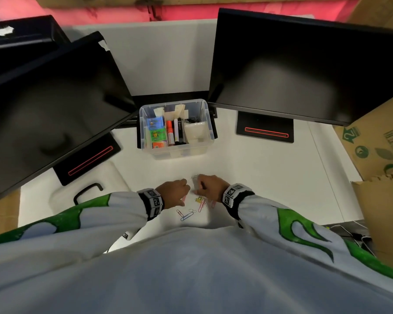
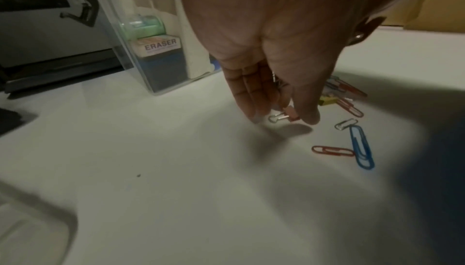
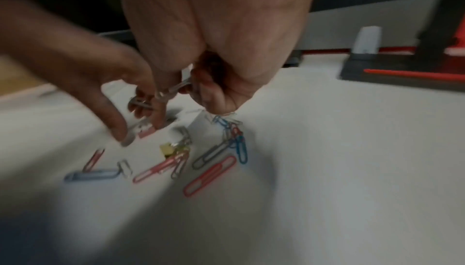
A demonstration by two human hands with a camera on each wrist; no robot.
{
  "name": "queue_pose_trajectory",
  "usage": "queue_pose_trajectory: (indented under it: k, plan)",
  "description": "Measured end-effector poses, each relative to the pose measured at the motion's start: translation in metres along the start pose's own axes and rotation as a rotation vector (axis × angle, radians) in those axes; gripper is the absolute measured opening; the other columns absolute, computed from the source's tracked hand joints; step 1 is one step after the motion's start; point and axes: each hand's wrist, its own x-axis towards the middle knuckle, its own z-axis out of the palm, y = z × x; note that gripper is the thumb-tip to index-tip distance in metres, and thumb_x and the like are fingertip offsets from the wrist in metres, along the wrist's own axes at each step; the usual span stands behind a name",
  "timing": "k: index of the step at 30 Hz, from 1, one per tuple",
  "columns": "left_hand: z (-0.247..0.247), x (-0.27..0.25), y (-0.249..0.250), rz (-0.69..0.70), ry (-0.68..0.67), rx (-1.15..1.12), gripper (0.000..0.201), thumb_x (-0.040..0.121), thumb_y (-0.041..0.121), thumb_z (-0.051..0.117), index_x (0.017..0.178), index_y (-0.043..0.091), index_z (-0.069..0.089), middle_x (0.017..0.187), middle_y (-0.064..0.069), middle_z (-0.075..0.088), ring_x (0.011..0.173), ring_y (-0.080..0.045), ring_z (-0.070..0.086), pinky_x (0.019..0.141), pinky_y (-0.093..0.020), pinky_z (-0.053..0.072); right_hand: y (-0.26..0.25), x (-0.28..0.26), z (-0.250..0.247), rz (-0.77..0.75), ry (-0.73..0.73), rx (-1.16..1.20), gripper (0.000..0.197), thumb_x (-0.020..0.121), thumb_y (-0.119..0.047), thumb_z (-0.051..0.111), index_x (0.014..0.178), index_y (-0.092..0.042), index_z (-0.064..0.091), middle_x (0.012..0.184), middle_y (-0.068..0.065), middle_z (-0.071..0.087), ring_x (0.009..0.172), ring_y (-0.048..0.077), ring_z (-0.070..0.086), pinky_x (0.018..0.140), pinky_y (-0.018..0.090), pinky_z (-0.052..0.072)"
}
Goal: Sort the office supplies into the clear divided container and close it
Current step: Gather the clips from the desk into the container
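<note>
Gathering the loose clips is the step in hand, and both your hands are down on the white desk (image 1: 259, 168) just in front of you; your left hand (image 2: 271, 54) has its fingers curled downward, thumb and fingertips closing on a small pink binder clip (image 2: 289, 114) that touches the desk, a pinch suited to something so small and flat; your right hand (image 3: 221, 50) is curled round a bunch of silver paper clips (image 3: 173, 90), with a chain of blue and red clips (image 3: 232, 132) dangling from it to the desk, probably because they have hooked into one another. Between and beneath your hands lie the rest: a yellow binder clip (image 3: 167, 150), a large red paper clip (image 3: 210, 175), a blue paper clip (image 2: 361, 147) and a smaller red paper clip (image 2: 332, 151). The clear divided container (image 1: 210, 123) stands well beyond your hands, between the two monitor stands, its top open; erasers (image 1: 156, 130) fill its left compartment and markers (image 1: 175, 132) the middle one, so sorting looks well along; the right compartment's contents are too unclear to name. A clear lid (image 2: 32, 235), judging by its rounded corner, lies at your left, blurred.
</note>
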Motion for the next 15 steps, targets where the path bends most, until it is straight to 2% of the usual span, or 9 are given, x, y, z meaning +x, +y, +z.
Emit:
queue_pose_trajectory:
  k: [3,6,8,10,11,13,14,15]
  plan:
    - [0.0,0.003,0.009,0.015,-0.003,0.013,0.04,0.088,0.027,0.066,0.118,0.007,0.051,0.121,-0.011,0.05,0.105,-0.029,0.056,0.078,-0.04,0.048,-0.008,0.0,0.008,-0.044,-0.087,-0.286,0.015,0.093,-0.029,0.058,0.093,-0.018,0.047,0.09,0.003,0.061,0.071,0.022,0.054,0.065,0.03,0.042]
    - [-0.004,0.003,0.008,0.02,0.0,0.034,0.036,0.09,0.025,0.063,0.118,0.006,0.05,0.121,-0.012,0.05,0.106,-0.03,0.056,0.077,-0.041,0.047,-0.009,0.002,0.015,-0.029,-0.102,-0.431,0.02,0.091,-0.026,0.054,0.108,-0.017,0.049,0.104,0.008,0.066,0.092,0.028,0.062,0.075,0.035,0.048]
    - [-0.007,0.001,-0.001,0.009,0.003,0.025,0.033,0.09,0.027,0.063,0.114,0.007,0.052,0.12,-0.012,0.05,0.107,-0.03,0.056,0.077,-0.041,0.046,-0.008,0.002,0.019,0.002,-0.123,-0.408,0.015,0.094,-0.033,0.042,0.097,-0.02,0.048,0.098,0.004,0.068,0.091,0.026,0.064,0.073,0.031,0.043]
    - [-0.011,-0.001,-0.011,0.002,0.015,0.001,0.03,0.09,0.028,0.063,0.11,0.007,0.054,0.119,-0.011,0.051,0.105,-0.03,0.056,0.075,-0.038,0.043,-0.007,0.003,0.022,0.022,-0.116,-0.342,0.032,0.094,-0.044,0.027,0.085,-0.022,0.048,0.091,0.0,0.07,0.085,0.022,0.064,0.075,0.03,0.043]
    - [-0.013,-0.002,-0.015,-0.003,0.025,-0.012,0.029,0.09,0.029,0.063,0.109,0.008,0.054,0.117,-0.011,0.051,0.103,-0.03,0.056,0.073,-0.037,0.042,-0.006,0.004,0.023,0.036,-0.108,-0.325,0.037,0.096,-0.045,0.025,0.084,-0.021,0.05,0.092,0.002,0.07,0.087,0.023,0.065,0.078,0.032,0.046]
    - [-0.017,-0.004,-0.021,-0.009,0.048,-0.043,0.028,0.09,0.03,0.064,0.106,0.008,0.055,0.114,-0.01,0.051,0.099,-0.03,0.057,0.073,-0.036,0.041,-0.006,0.004,0.024,0.044,-0.084,-0.284,0.032,0.101,-0.037,0.03,0.096,-0.018,0.055,0.103,0.008,0.068,0.096,0.028,0.064,0.08,0.033,0.046]
    - [-0.02,-0.004,-0.024,-0.01,0.06,-0.06,0.028,0.09,0.031,0.064,0.105,0.009,0.056,0.113,-0.01,0.051,0.097,-0.03,0.057,0.073,-0.036,0.042,-0.008,0.003,0.024,0.041,-0.082,-0.32,0.03,0.101,-0.035,0.033,0.099,-0.018,0.057,0.106,0.009,0.068,0.095,0.027,0.063,0.079,0.034,0.043]
    - [-0.022,-0.005,-0.026,-0.011,0.07,-0.078,0.028,0.09,0.031,0.064,0.105,0.009,0.056,0.113,-0.009,0.052,0.096,-0.03,0.058,0.073,-0.036,0.042,-0.01,0.002,0.023,0.022,-0.089,-0.352,0.029,0.101,-0.036,0.034,0.095,-0.019,0.057,0.105,0.008,0.068,0.09,0.026,0.062,0.078,0.034,0.042]
